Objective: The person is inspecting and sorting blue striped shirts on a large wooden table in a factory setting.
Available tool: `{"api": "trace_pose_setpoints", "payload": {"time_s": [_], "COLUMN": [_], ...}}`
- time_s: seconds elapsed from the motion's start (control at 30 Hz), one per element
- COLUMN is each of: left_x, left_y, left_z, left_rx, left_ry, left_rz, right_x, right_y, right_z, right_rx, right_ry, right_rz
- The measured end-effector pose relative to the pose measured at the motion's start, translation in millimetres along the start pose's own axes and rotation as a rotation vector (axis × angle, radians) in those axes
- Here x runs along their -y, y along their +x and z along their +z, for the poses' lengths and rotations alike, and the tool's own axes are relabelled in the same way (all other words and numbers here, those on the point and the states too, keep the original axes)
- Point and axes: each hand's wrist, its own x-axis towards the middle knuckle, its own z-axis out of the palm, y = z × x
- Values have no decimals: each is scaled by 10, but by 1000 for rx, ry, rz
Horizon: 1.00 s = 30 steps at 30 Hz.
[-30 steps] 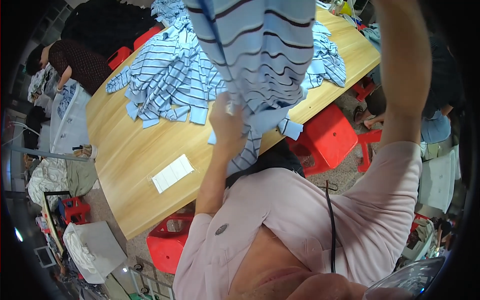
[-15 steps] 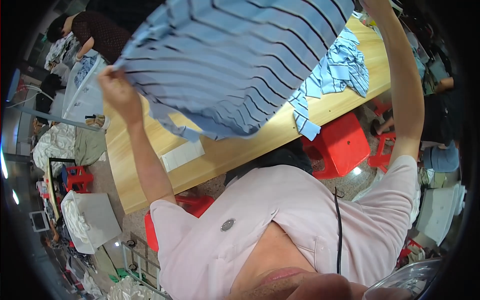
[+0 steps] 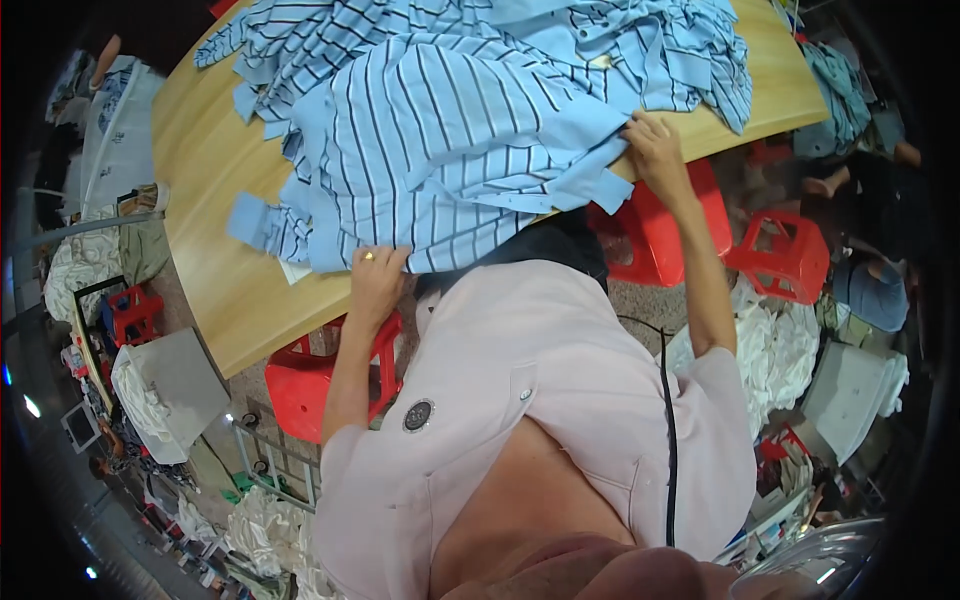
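Note:
A light blue garment with dark stripes lies spread across the near part of the wooden table, its lower edge reaching the table's front edge. My left hand, with a ring on one finger, is closed on the garment's near edge, left of centre. At the garment's right side, my right hand has its fingers closed on the plain blue edge. Behind it are more blue striped garments in a rumpled heap, partly beyond the upper rim of the picture.
Red plastic stools stand under and beside the table, with another red stool to the right. A pale bin is at the left. White cloth is piled at the right. A person is at the far right.
The striped garment, raised and spread in the air before, now lies on the table. Both my hands have come down and closer to my body, still on its edges.

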Motion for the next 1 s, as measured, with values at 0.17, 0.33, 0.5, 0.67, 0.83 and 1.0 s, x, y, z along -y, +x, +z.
{"api": "trace_pose_setpoints", "payload": {"time_s": [0.17, 0.33, 0.5, 0.67, 0.83, 1.0], "left_x": [-211, -339, -183, -115, -269, -148], "left_y": [347, 1007, 1264, 1345, 1581, 1371], "left_z": [-191, -339, -33, 376, 448, 563], "left_rx": [-42, 80, 93, -157, -207, -203], "left_ry": [-215, -499, -536, -542, -492, -360], "left_rz": [-81, -32, -189, -456, -452, -338], "right_x": [-32, -256, -407, 219, 1377, 2007], "right_y": [-153, -60, 116, 425, 645, 706], "right_z": [145, 69, -24, -9, 294, 1270], "right_rx": [-52, -49, -77, -133, -85, -61], "right_ry": [-54, -149, -384, -394, 298, 344], "right_rz": [101, 79, 163, 238, -103, -406]}}
